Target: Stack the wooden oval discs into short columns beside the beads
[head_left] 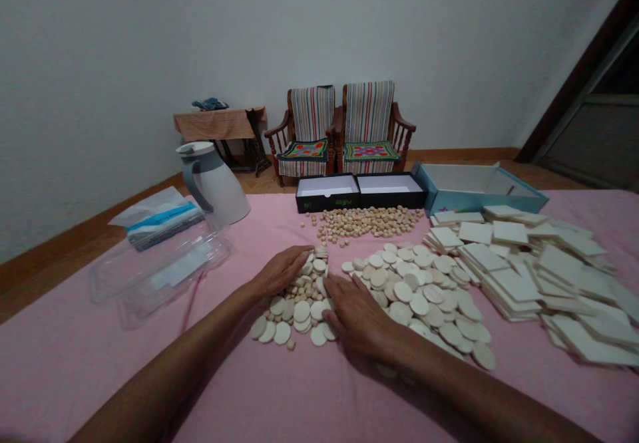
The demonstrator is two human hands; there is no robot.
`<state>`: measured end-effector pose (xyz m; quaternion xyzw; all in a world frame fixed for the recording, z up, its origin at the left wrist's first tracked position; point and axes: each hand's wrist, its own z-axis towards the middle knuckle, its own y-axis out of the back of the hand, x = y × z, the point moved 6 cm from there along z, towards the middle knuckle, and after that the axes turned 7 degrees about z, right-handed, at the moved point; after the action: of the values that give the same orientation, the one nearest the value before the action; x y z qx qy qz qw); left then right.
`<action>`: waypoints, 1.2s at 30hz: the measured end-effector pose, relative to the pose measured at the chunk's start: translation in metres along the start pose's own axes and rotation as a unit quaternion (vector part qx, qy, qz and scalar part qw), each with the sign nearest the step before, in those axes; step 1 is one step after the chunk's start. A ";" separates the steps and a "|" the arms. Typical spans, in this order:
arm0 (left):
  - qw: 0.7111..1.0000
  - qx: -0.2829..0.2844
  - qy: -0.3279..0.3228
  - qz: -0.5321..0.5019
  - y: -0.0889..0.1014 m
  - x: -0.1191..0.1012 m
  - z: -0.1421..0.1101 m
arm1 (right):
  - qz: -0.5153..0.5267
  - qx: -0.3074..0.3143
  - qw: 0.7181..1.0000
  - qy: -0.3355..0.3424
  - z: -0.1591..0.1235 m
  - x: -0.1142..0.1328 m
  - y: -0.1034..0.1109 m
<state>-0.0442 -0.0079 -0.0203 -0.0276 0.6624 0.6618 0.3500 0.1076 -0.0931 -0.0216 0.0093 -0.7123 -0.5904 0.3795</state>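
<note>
My left hand (pixel 283 270) lies along the left side of a mixed heap, its fingers stretched out and touching the pieces. On the opposite side my right hand (pixel 359 313) rests with fingers extended, between that heap and a larger pile of wooden discs (pixel 424 290). The mixed heap holds small wooden cubes (pixel 303 291) in its middle, with pale round wooden discs (pixel 302 311) around and in front of them. A lone wooden cube (pixel 291 344) sits at the heap's near edge. Neither hand is closed around a piece; the undersides of both are hidden.
Behind are scattered small wooden pieces (pixel 369 222), black open boxes (pixel 327 205) and a blue box (pixel 484 200). Square wooden tiles (pixel 519 283) are piled right. Left stand a jug (pixel 219 187), a tissue pack (pixel 164 222) and clear plastic trays (pixel 164 280), on a pink tablecloth (pixel 279 396).
</note>
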 end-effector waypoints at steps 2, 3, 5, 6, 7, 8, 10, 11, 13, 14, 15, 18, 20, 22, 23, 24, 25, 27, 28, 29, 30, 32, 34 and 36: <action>0.999 0.006 -0.014 -0.039 0.002 -0.007 -0.001 | -0.015 -0.015 1.000 0.005 0.002 0.000 0.009; 0.998 0.003 -0.010 -0.058 0.003 -0.007 -0.002 | -0.022 -0.019 1.000 0.004 0.003 0.000 0.014; 0.995 -0.026 0.016 -0.091 0.007 0.001 -0.003 | -0.033 -0.027 0.999 -0.006 0.008 -0.004 0.026; 0.993 -0.051 0.035 -0.104 0.010 0.009 -0.004 | -0.037 -0.034 0.999 -0.013 0.012 -0.007 0.033; 0.988 -0.080 0.055 -0.119 0.012 0.017 -0.006 | -0.040 -0.045 0.998 -0.017 0.016 -0.011 0.040; 0.982 -0.106 0.075 -0.136 0.014 0.026 -0.007 | -0.043 -0.058 0.997 -0.018 0.022 -0.014 0.046; 0.969 -0.135 0.111 -0.175 0.013 0.041 -0.010 | -0.045 -0.074 0.996 -0.011 0.037 -0.021 0.054; 0.963 -0.139 0.126 -0.195 0.012 0.047 -0.011 | -0.045 -0.070 0.997 -0.006 0.045 -0.025 0.056; 0.956 -0.133 0.144 -0.217 0.009 0.053 -0.012 | -0.045 -0.044 0.998 0.014 0.064 -0.030 0.054; 0.958 -0.123 0.142 -0.215 0.008 0.053 -0.012 | -0.049 -0.031 0.998 0.028 0.073 -0.031 0.052; 0.963 -0.111 0.132 -0.207 0.007 0.050 -0.012 | -0.056 -0.018 0.997 0.047 0.082 -0.030 0.048; 0.981 -0.072 0.080 -0.162 0.005 0.036 -0.010 | -0.081 0.013 0.991 0.104 0.102 -0.026 0.037; 0.986 -0.054 0.058 -0.147 0.003 0.029 -0.009 | -0.091 0.023 0.988 0.120 0.110 -0.024 0.031; 0.987 -0.041 0.048 -0.146 0.001 0.026 -0.009 | -0.096 0.024 0.988 0.122 0.114 -0.023 0.028; 0.988 -0.036 0.041 -0.147 0.000 0.024 -0.009 | -0.098 0.022 0.988 0.119 0.115 -0.023 0.029; 0.988 -0.032 0.033 -0.147 -0.001 0.024 -0.009 | -0.099 0.019 0.988 0.113 0.115 -0.023 0.030; 0.989 -0.030 0.026 -0.146 -0.002 0.023 -0.009 | -0.098 0.016 0.990 0.105 0.115 -0.024 0.031; 0.989 -0.033 0.016 -0.144 -0.002 0.022 -0.009 | -0.088 0.010 0.992 0.087 0.116 -0.027 0.035; 0.989 -0.037 0.014 -0.142 -0.002 0.022 -0.009 | -0.081 0.009 0.994 0.079 0.117 -0.029 0.035; 0.989 -0.046 0.013 -0.140 -0.001 0.022 -0.009 | -0.072 0.010 0.995 0.072 0.117 -0.030 0.035; 0.989 -0.057 0.013 -0.136 0.001 0.022 -0.010 | -0.063 0.010 0.996 0.065 0.118 -0.031 0.035; 0.989 -0.082 0.012 -0.124 0.004 0.021 -0.011 | -0.050 -0.004 0.997 0.055 0.118 -0.033 0.037; 0.988 -0.110 0.016 -0.109 0.008 0.022 -0.013 | -0.031 -0.039 0.997 0.059 0.113 -0.033 0.046; 0.986 -0.137 0.025 -0.092 0.011 0.024 -0.015 | -0.003 -0.072 0.995 0.074 0.101 -0.034 0.062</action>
<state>-0.0748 -0.0097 -0.0247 -0.1525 0.5686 0.7106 0.3854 0.1031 0.0251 0.0112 0.0275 -0.6376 -0.6391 0.4293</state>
